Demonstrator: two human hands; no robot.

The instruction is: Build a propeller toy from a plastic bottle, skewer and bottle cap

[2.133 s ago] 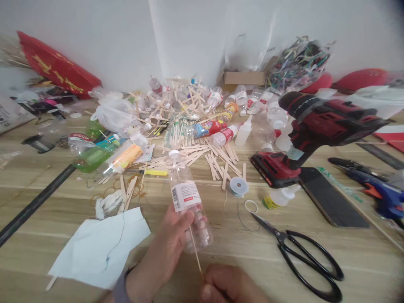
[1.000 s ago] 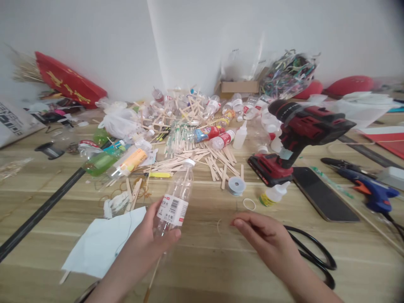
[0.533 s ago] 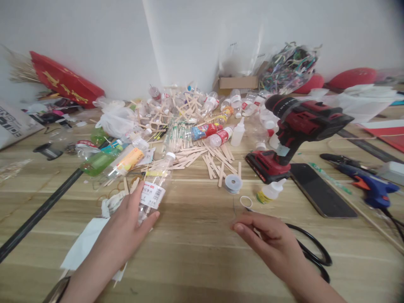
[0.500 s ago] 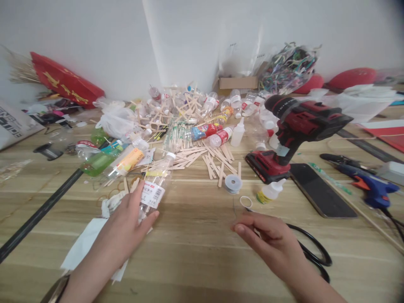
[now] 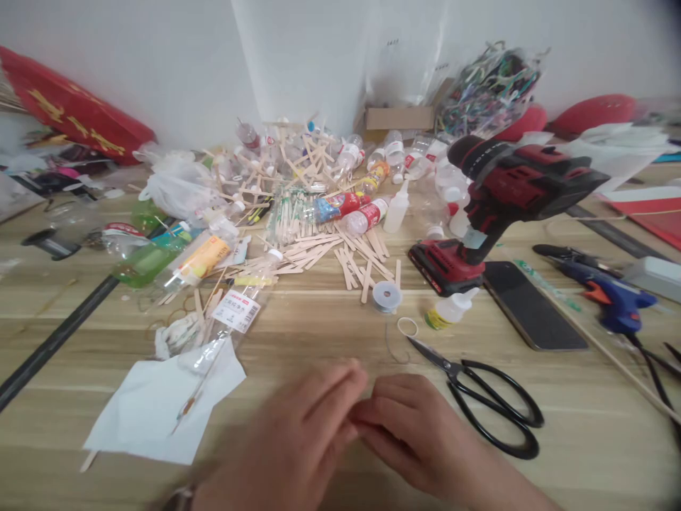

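My left hand (image 5: 303,433) is blurred by motion and meets my right hand (image 5: 409,426) above the front of the wooden table (image 5: 308,341). The right fingers are pinched together; whatever lies between the fingertips is too small or hidden to name. Black-handled scissors (image 5: 479,397) lie just right of my right hand. Beyond the hands are a thin wire (image 5: 391,344), a white ring (image 5: 407,327) and a spool (image 5: 386,297). A clear labelled bottle (image 5: 237,312) lies to the left, its lower end over a white sheet (image 5: 138,404).
A red and black drill (image 5: 524,181) stands at the right, near a phone (image 5: 532,305), a small glue bottle (image 5: 450,310) and a blue glue gun (image 5: 617,294). Wooden sticks (image 5: 313,248) and plastic bottles crowd the back. A black bar (image 5: 69,326) crosses the left.
My left hand has left the clear bottle and moved right to meet my right hand. My right hand has shifted slightly left, uncovering the scissors. The view has shifted a little.
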